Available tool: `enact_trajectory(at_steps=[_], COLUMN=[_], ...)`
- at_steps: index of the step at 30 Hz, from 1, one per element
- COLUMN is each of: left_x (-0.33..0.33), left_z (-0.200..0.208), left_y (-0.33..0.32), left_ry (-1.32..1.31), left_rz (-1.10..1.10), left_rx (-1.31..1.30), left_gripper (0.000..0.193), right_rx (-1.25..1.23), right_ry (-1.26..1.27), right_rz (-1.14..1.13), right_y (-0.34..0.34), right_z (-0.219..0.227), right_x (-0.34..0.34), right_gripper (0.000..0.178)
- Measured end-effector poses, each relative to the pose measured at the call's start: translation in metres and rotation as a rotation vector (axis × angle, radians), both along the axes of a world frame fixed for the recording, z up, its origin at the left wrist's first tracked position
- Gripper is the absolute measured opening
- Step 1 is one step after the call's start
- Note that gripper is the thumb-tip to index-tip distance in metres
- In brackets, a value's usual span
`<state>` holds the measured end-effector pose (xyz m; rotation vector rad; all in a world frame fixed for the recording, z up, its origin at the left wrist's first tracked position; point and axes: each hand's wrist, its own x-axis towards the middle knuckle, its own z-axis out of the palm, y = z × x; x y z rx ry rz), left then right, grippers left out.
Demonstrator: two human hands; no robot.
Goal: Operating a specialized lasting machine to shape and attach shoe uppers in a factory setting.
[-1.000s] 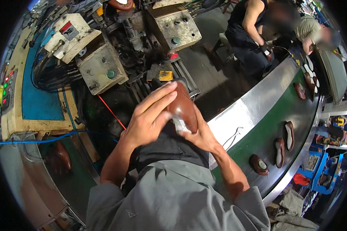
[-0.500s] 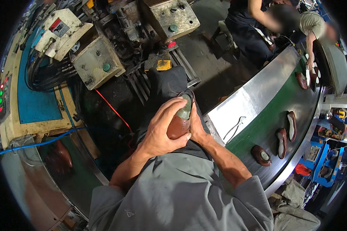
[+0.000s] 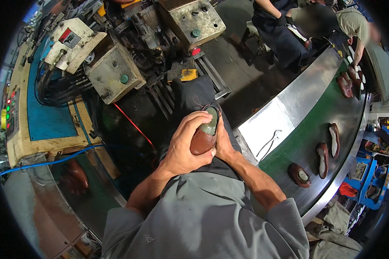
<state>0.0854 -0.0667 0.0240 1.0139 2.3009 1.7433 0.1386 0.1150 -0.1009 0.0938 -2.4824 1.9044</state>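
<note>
Over my lap I hold a brown leather shoe upper [image 3: 202,144] fitted on a green shoe last [image 3: 210,125]. My left hand [image 3: 180,144] wraps round its left side, thumb across the near, rounded brown end and fingers over the top by the last. Along the right side my right hand [image 3: 223,144] is pressed, its fingers partly hidden behind the shoe. Thin dark laces [image 3: 199,102] stick out at the far end. Lasting pincers [image 3: 270,143] lie on the bright metal plate [image 3: 259,125] to my right.
A green conveyor belt [image 3: 309,125] on my right carries several brown shoes [image 3: 322,160]. Ahead stand grimy machine boxes [image 3: 116,77] with green buttons. A blue hose [image 3: 52,160] crosses at left above another brown shoe [image 3: 77,175]. Two people [image 3: 276,34] work at the far right.
The surroundings have shifted slightly rightward in view. Both hands keep their grip on the shoe, which has barely moved. A far co-worker's hand has moved among the shoes on the belt.
</note>
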Motion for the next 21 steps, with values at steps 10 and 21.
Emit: enact_trajectory(at_steps=[10, 21], left_x=[-0.057, -0.133], left_z=[0.013, -0.126], left_y=[-0.005, 0.023], left_ry=[-0.31, -1.123], left_rz=[-0.094, 0.374], left_rx=[0.143, 0.074], left_gripper=[0.084, 0.056], right_rx=[-0.026, 0.752], right_ry=[-0.155, -0.054], right_rz=[0.156, 0.124], right_y=[0.031, 0.01], right_z=[0.046, 0.07], right_x=[-0.033, 0.002], right_gripper=[0.112, 0.09])
